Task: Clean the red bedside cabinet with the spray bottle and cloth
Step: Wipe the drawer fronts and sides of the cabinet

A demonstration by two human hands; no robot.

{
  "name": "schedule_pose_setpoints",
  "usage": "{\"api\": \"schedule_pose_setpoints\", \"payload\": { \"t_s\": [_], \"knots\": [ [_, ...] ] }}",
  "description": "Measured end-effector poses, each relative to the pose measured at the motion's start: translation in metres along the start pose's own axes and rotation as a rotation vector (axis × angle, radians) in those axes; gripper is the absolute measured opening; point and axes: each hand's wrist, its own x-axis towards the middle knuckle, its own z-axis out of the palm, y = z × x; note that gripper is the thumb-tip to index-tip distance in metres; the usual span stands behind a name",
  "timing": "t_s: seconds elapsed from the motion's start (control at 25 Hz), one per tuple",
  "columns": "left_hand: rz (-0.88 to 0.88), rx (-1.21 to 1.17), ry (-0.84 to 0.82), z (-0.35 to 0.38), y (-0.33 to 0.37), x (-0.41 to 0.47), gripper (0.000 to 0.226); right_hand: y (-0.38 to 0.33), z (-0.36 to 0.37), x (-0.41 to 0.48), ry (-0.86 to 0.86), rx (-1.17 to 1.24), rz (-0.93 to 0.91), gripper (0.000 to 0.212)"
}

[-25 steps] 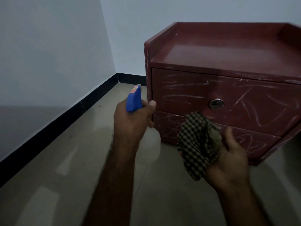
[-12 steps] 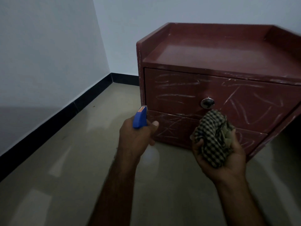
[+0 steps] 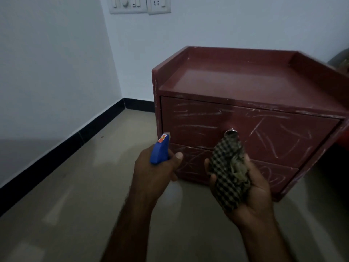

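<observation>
- The left hand [image 3: 154, 173] is gripping the spray bottle [image 3: 159, 151], with its fingers curled round the neck just under the blue trigger head and the thumb lying across the front.
- The nozzle of the spray bottle is pointing up and forward at the left front corner of the red bedside cabinet [image 3: 236, 82]. The bottle is near the cabinet but apart from it, and its pale body is sitting mostly hidden below the hand in the dim light.
- The right hand [image 3: 253, 193] is facing palm up and clutching the cloth [image 3: 224, 173], a bunched dark-and-light checked rag, with fingers and thumb closing round it.
- The cloth is rising out of that hand in front of the drawers. Its top is overlapping the round metal knob [image 3: 232, 132] in this view, and I cannot tell whether it is touching the knob.
- The cabinet is standing on the tiled floor [image 3: 85, 186] close to the corner of the room, with its back toward the pale wall [image 3: 245, 25].
- White scribbled marks are showing across the upper drawer [image 3: 279, 137] and the lower drawer [image 3: 273, 174], and chipped paint is showing along the front edges.
- A black skirting [image 3: 75, 138] is running along the foot of the walls, and a white switch panel [image 3: 139, 4] is sitting high on the wall above the cabinet.
</observation>
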Motion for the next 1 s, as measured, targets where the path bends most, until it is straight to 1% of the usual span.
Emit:
{"api": "schedule_pose_setpoints", "payload": {
  "t_s": [0.08,0.16,0.28,0.36,0.4,0.52,0.56,0.68,0.72,0.8,0.88,1.0],
  "knots": [
    [0.046,-0.015,0.008,-0.001,0.006,0.002,0.023,0.003,0.006,0.0,0.037,-0.173,-0.048,0.053],
    [0.076,-0.029,0.014,-0.001,0.012,0.003,0.024,0.007,0.013,0.001,0.047,-0.329,-0.142,0.056],
    [0.09,-0.057,0.021,0.0,0.018,0.001,0.02,0.008,0.025,0.004,0.062,-0.448,-0.293,0.074],
    [0.093,-0.059,0.037,0.0,0.02,0.001,0.018,0.003,0.036,0.008,0.029,-0.602,-0.403,0.087],
    [0.094,-0.054,0.041,-0.001,0.02,0.001,0.018,-0.001,0.042,0.011,0.005,-0.694,-0.467,0.09],
    [0.094,-0.051,0.069,-0.003,0.021,0.003,0.022,-0.014,0.059,0.021,-0.022,-1.013,-0.699,0.076],
    [0.092,-0.055,0.091,-0.004,0.022,0.004,0.024,-0.019,0.064,0.026,-0.018,-1.158,-0.791,0.077],
    [0.084,-0.056,0.151,-0.007,0.022,0.007,0.024,-0.029,0.075,0.042,0.022,-1.704,-1.083,0.084],
    [0.078,-0.048,0.163,-0.008,0.021,0.009,0.024,-0.03,0.079,0.047,0.035,-1.843,-1.177,0.084],
    [0.051,-0.043,0.185,-0.01,0.02,0.012,0.024,-0.031,0.083,0.059,0.036,-1.996,-1.372,0.082],
    [0.026,-0.061,0.218,-0.011,0.02,0.013,0.024,-0.033,0.085,0.07,0.029,-2.077,-1.525,0.08],
    [0.006,-0.106,0.26,-0.012,0.025,0.018,0.022,-0.037,0.085,0.082,0.098,-2.157,-1.615,0.072]
  ]
}}
